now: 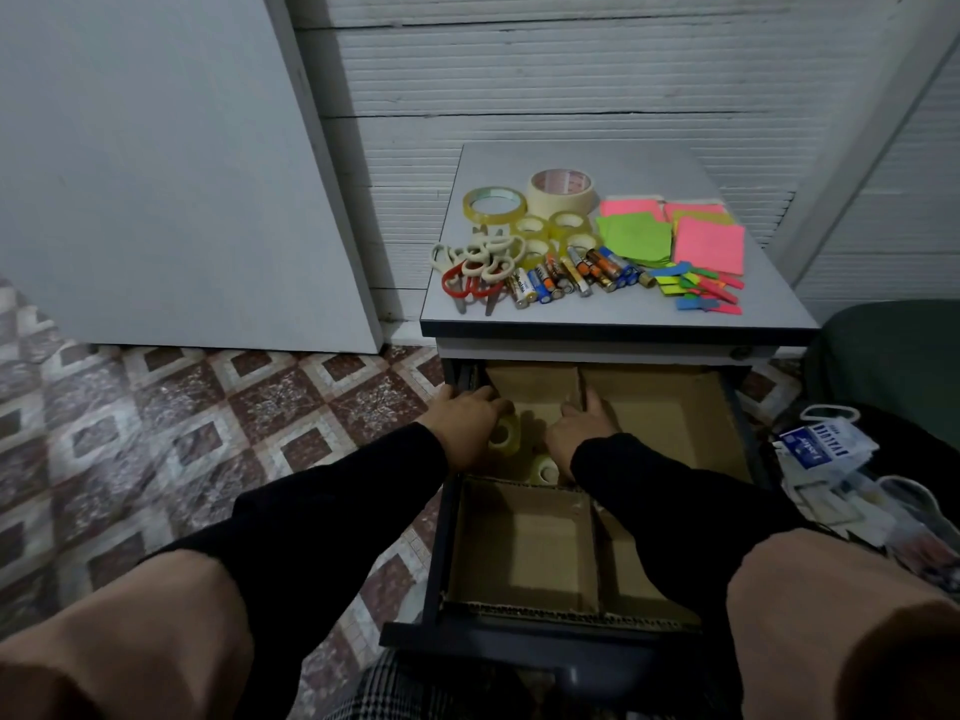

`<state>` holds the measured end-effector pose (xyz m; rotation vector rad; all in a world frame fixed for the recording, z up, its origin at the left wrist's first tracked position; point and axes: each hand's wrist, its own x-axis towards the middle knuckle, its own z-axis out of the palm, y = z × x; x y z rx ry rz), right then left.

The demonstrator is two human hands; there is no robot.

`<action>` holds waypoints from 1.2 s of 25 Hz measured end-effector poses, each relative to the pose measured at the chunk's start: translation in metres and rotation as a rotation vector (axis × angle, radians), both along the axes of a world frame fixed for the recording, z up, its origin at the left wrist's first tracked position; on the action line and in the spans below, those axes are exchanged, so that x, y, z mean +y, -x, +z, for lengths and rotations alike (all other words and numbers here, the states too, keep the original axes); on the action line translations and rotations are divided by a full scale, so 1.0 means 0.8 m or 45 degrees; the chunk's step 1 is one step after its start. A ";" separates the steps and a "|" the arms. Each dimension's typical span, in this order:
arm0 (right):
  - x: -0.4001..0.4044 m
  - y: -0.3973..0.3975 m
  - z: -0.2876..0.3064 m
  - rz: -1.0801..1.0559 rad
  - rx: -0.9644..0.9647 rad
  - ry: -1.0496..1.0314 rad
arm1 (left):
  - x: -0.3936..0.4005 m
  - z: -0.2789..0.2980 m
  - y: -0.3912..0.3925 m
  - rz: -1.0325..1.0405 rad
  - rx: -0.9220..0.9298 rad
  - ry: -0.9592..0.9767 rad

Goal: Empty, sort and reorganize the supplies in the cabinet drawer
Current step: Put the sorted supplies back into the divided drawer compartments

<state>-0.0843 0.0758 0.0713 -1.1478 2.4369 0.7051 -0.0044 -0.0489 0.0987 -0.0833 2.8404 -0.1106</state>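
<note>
The open drawer (434, 563) of a small cabinet holds cardboard dividers (524, 543) forming several compartments. Both my hands are inside the far left compartment. My left hand (467, 423) curls over a small clear tape roll (503, 434). My right hand (579, 426) rests with fingers against the cardboard divider wall. Another small tape roll (544, 470) lies by my right wrist. On the cabinet top (613, 314) lie tape rolls (540, 215), scissors (475, 272), batteries (571, 275), sticky notes (670, 231) and coloured page flags (698, 288).
A grey board (171, 163) leans on the wall at left. Patterned floor tiles (182, 423) spread left of the drawer. Papers and packets (831, 459) lie on the floor to the right, beside a dark green seat (893, 356). My knees fill the bottom corners.
</note>
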 end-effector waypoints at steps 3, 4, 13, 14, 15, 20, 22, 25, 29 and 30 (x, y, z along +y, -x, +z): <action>0.009 -0.001 -0.002 -0.047 -0.041 0.202 | 0.007 -0.002 0.006 -0.010 -0.083 0.049; 0.017 -0.002 -0.001 -0.065 -0.061 0.328 | 0.008 -0.004 0.009 -0.010 -0.114 0.054; 0.101 0.015 -0.007 -0.179 -0.023 1.061 | 0.016 -0.032 0.038 -0.127 -0.338 0.261; 0.104 0.018 -0.008 -0.186 -0.028 1.078 | 0.016 -0.037 0.041 -0.127 -0.360 0.253; 0.106 0.019 -0.009 -0.193 -0.034 1.096 | 0.015 -0.041 0.042 -0.122 -0.381 0.247; 0.104 0.021 -0.009 -0.204 -0.053 1.069 | 0.017 -0.049 0.048 -0.140 -0.434 0.255; 0.102 0.021 -0.008 -0.195 -0.048 1.050 | 0.017 -0.050 0.048 -0.150 -0.438 0.272; 0.101 0.019 -0.004 -0.206 -0.052 1.046 | 0.016 -0.051 0.044 -0.156 -0.393 0.254; 0.102 0.015 0.011 -0.190 -0.055 1.017 | 0.016 -0.030 0.034 -0.114 -0.204 0.079; 0.102 0.014 0.016 -0.186 -0.046 1.018 | 0.015 -0.022 0.030 -0.097 -0.134 0.016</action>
